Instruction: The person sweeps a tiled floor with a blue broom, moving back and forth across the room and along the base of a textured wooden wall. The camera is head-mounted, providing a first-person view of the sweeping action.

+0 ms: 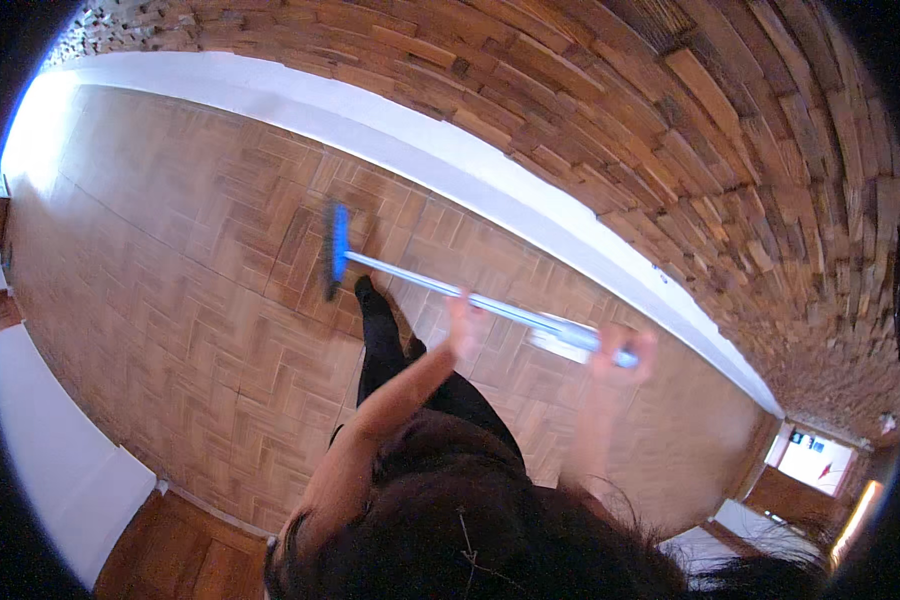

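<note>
A broom with a pale blue handle crosses the view, slanting from centre left to the right. Its blue head has dark bristles, blurred by motion, at the parquet floor just beyond my dark-clad foot. Around the middle of the handle, the fingers of my left hand are closed. My right hand grips the handle close to its upper end, which pokes out past the fingers. Both hands are slightly smeared by motion.
Herringbone parquet spreads around me. A white baseboard strip runs along the wall of rough wooden pieces at the far side and right. White wall and a brown wooden door stand at lower left. Something white shows beneath the handle.
</note>
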Demonstrator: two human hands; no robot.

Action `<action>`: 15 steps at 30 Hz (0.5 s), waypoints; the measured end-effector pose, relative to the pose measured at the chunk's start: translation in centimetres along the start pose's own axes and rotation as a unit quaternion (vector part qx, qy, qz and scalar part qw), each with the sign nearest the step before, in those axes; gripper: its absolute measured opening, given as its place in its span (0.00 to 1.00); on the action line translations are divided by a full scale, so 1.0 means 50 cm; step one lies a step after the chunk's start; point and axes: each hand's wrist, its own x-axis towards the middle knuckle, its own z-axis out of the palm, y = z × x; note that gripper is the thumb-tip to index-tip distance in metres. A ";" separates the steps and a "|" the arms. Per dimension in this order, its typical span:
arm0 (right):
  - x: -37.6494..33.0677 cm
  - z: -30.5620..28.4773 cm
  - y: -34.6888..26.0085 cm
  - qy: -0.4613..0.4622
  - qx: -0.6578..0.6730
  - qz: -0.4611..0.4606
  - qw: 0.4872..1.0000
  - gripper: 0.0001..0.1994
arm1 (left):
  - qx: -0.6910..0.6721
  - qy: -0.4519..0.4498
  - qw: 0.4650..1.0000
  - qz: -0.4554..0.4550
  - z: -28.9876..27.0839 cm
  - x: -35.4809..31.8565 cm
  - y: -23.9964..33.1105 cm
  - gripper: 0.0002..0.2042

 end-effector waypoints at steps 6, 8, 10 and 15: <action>0.094 0.164 -0.147 -0.091 -0.241 -0.193 0.947 0.15 | 0.032 -0.070 0.971 -0.225 0.231 -0.052 -0.037 0.15; 0.109 0.183 -0.048 -0.068 -0.330 -0.241 0.910 0.15 | 0.056 -0.049 0.965 -0.253 0.213 0.054 -0.068 0.15; 0.109 0.151 0.042 -0.016 -0.374 -0.220 0.901 0.15 | 0.108 -0.039 0.964 -0.241 0.169 0.126 -0.070 0.15; 0.129 0.288 0.208 -0.163 -0.227 -0.008 0.960 0.16 | 0.212 0.056 0.951 -0.217 -0.015 0.325 0.098 0.13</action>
